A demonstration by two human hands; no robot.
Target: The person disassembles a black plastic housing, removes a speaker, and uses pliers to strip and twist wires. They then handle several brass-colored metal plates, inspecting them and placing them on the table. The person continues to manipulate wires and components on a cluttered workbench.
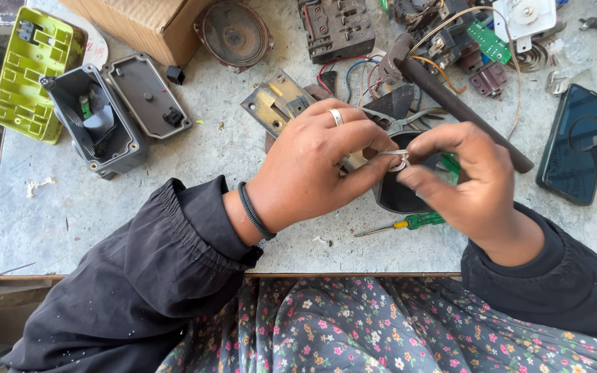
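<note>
My left hand (312, 166), with a ring and a black wristband, and my right hand (468, 176) meet at the middle of the grey table (105, 214). Both pinch a small silvery metal part (399, 161) between their fingertips. Under the hands lies a round black piece (395, 197), mostly hidden. A small screwdriver with a green and yellow handle (409, 222) lies just below the hands. A dark metal rod (464, 114) runs diagonally behind my right hand.
A grey open box and its lid (105, 117), a lime green plastic housing (25, 72), a cardboard box (146, 24), a round rusty speaker (233, 31), a brass plate (274, 103), coloured wires, circuit parts, and a dark phone (575, 141) at right.
</note>
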